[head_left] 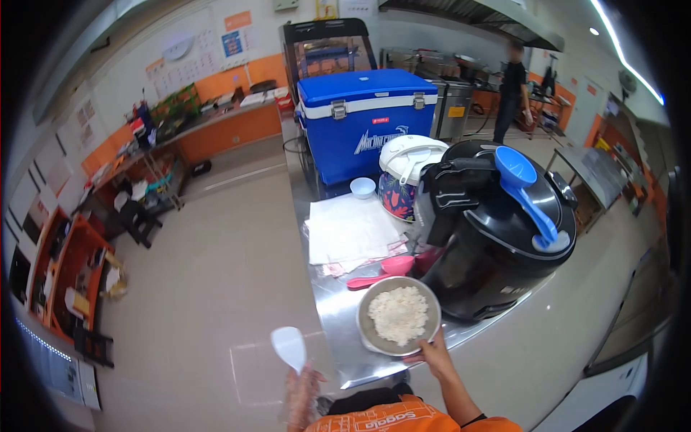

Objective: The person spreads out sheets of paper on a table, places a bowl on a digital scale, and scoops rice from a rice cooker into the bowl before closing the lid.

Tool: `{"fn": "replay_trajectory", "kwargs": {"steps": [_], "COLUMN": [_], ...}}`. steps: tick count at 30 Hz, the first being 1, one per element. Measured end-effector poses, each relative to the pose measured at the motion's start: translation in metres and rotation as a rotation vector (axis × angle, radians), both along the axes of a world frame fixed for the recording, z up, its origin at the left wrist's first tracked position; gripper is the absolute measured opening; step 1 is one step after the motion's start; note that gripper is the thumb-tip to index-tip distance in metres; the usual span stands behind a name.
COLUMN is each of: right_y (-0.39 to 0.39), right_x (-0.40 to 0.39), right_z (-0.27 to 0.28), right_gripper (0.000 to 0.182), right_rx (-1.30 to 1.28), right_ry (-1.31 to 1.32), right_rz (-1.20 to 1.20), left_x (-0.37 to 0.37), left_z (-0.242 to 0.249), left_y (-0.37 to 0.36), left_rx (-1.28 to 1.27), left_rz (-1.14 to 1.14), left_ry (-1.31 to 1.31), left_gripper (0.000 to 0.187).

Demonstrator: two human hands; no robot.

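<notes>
My left hand (302,392), in a clear plastic glove, grips a white rice paddle (289,347) by its handle, blade up, left of the table edge. With my right hand (430,353) I hold the rim of a metal bowl (366,325) at its lower right. Cooked rice (398,315) is heaped in the bowl, which is over the near end of the steel table (327,309). Just behind the bowl lies a pink ladle (396,266). To its right stands a large black rice cooker (497,252), lid down, with a blue ladle (520,176) resting on top.
White paper sheets (349,229) and a small light-blue bowl (363,188) lie farther back. Beyond them are a patterned white-lidded pot (399,191) and a blue cooler box (367,129). A person (512,93) stands at the back right. Tiled floor (237,273) runs along the table's left.
</notes>
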State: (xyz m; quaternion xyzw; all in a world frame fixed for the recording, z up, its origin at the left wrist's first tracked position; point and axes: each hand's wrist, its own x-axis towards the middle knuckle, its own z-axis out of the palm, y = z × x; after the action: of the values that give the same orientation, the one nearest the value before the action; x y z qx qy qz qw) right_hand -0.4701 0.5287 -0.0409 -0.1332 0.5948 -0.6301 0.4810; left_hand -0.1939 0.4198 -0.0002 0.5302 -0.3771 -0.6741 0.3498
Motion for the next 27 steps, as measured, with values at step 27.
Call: {"fn": "replay_trajectory", "kwargs": {"steps": [27], "right_y": [-0.417], "right_x": [0.298], "right_z": [0.032], "right_gripper": [0.07], "right_rx": [-0.082], "right_ry": [-0.145], "right_rz": [0.366], "left_x": [0.161], "left_z": [0.081], "left_y": [-0.386], "left_rx": [-1.08], "left_rz": [-1.091], "left_ry": [-1.212], "left_gripper": [0.015]}}
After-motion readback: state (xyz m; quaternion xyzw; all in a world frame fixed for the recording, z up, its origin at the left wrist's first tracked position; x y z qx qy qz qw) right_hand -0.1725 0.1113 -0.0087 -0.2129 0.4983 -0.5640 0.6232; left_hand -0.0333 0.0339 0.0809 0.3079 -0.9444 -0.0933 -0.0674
